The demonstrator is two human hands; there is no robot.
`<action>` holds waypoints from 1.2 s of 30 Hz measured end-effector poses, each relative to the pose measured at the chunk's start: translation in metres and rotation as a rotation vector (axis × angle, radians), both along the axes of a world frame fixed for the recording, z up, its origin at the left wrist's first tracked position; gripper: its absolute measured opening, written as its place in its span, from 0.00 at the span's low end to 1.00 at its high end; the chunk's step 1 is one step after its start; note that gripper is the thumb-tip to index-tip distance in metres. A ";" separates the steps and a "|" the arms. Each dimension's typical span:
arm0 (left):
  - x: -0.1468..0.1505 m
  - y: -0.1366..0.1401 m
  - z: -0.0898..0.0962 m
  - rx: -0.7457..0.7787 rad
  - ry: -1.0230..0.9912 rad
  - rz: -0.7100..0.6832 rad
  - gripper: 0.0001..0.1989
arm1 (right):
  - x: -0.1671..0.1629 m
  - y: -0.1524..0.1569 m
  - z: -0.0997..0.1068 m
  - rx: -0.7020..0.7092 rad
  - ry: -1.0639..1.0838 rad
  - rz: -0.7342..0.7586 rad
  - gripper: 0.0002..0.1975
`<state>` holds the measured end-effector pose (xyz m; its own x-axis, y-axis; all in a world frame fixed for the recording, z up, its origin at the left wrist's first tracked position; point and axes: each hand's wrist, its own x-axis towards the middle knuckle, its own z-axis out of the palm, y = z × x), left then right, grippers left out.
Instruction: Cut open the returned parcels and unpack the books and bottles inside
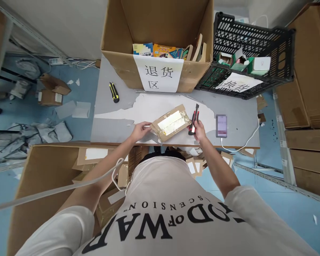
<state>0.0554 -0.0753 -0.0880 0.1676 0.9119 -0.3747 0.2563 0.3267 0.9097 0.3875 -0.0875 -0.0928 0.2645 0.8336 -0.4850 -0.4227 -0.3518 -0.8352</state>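
A flat brown cardboard parcel [162,132], wrapped in shiny clear tape with a white label on top, lies tilted across the table. My left hand [140,131] pinches its left corner between thumb and fingers. Just off the parcel's right end, my right hand [200,131] is closed around a red and black box cutter [194,122], which points away from me. A second box cutter, yellow and black [113,92], rests at the table's left side.
Behind the parcel stand a large open carton [117,67] with books and a black plastic crate [256,85] with small boxes. A phone [221,126] on a white cable lies at right. Below left, a big carton [50,174] holds parcels.
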 end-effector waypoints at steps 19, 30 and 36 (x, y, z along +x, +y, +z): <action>0.021 -0.056 -0.007 -0.138 -0.050 -0.109 0.30 | -0.015 0.079 0.006 -0.006 -0.200 0.264 0.12; 0.029 0.118 0.013 0.007 0.103 -0.160 0.32 | -0.040 -0.115 0.006 -0.194 0.220 -0.004 0.18; 0.066 0.123 0.000 -0.097 0.005 -0.235 0.23 | -0.072 -0.116 0.000 -0.180 0.305 -0.006 0.26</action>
